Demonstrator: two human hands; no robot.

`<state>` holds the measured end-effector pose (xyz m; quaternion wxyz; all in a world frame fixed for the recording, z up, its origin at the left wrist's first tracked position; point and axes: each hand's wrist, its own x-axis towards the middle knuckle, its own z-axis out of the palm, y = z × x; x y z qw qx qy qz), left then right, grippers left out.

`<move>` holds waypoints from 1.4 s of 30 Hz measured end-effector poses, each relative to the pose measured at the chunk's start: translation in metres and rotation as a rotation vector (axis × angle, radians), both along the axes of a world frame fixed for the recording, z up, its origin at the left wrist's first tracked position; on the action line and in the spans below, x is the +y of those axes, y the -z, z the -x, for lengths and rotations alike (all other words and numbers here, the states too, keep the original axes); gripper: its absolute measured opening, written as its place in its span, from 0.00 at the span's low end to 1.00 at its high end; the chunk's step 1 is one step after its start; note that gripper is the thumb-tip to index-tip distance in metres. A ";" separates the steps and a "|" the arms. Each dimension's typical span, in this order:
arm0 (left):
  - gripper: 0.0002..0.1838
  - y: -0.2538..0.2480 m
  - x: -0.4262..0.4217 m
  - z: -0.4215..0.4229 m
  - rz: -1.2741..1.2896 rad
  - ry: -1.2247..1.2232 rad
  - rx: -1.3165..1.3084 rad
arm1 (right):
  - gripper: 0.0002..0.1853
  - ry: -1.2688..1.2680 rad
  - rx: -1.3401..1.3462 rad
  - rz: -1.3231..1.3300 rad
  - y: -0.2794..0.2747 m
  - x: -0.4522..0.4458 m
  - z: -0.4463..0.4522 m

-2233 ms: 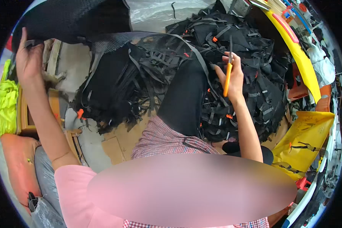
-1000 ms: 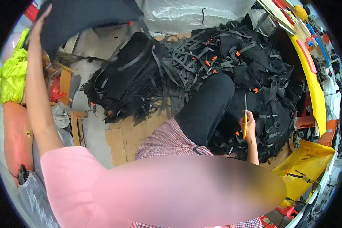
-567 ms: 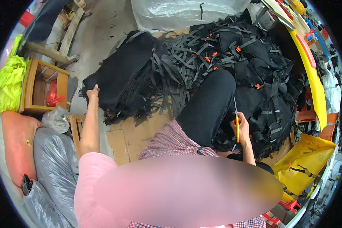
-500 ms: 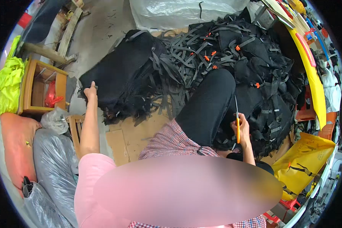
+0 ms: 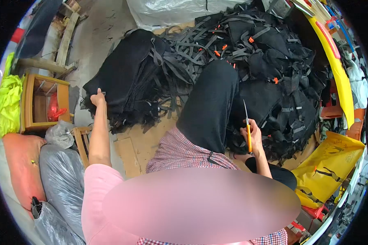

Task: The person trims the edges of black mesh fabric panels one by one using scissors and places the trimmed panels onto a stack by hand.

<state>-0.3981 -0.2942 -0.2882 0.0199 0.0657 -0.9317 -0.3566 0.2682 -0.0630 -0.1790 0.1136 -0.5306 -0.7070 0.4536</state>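
Black fabric stack, left hand at corner, red bag in wooden cabinet

A smooth oval blur is covering the near middle, hiding most of the pink shirt. Most fingers of the left hand are disappearing at the left edge of the black stack, leaving their hold unclear. The right hand is covering part of the tool. The picture's top edge is cutting off the far bale and the far-left dark sheet. Grey plastic is concealing what the near-left sack is holding. Lettering on the yellow bag at right is appearing too small to read.
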 end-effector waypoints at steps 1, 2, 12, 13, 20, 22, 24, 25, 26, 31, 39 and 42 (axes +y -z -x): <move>0.31 -0.009 -0.001 -0.004 0.036 0.018 0.008 | 0.19 0.018 -0.012 0.012 -0.001 0.001 0.000; 0.33 -0.010 -0.013 0.004 -0.012 0.090 0.008 | 0.19 0.037 -0.023 0.026 -0.002 0.000 0.000; 0.42 -0.129 0.107 -0.097 0.439 0.966 0.731 | 0.22 0.171 0.048 0.140 0.008 -0.008 0.017; 0.41 -0.122 0.133 -0.095 0.517 1.050 0.773 | 0.24 0.168 0.031 0.068 0.003 -0.008 0.018; 0.44 0.050 0.193 -0.040 0.908 1.265 0.512 | 0.29 0.336 -0.071 0.048 -0.015 -0.017 -0.011; 0.43 0.044 0.201 -0.059 0.870 1.249 0.533 | 0.29 0.449 -0.033 0.004 0.001 -0.024 -0.032; 0.42 0.044 0.203 -0.052 0.773 1.257 0.539 | 0.29 0.603 -0.099 0.074 -0.020 -0.013 -0.038; 0.41 0.034 0.204 -0.053 0.692 1.271 0.497 | 0.29 0.600 -0.115 -0.015 -0.017 -0.009 -0.040; 0.40 0.023 0.204 -0.055 0.624 1.261 0.478 | 0.28 0.596 -0.128 -0.099 -0.014 -0.001 -0.042; 0.28 -0.036 0.222 -0.110 0.025 1.273 0.552 | 0.32 0.476 0.160 -0.053 0.055 0.030 -0.035; 0.23 -0.208 0.315 -0.260 -0.378 1.700 -0.259 | 0.30 0.262 0.738 -0.418 -0.158 0.116 0.044; 0.31 -0.223 0.328 -0.261 -1.026 1.838 -1.016 | 0.31 0.136 1.019 -0.671 -0.255 0.115 0.064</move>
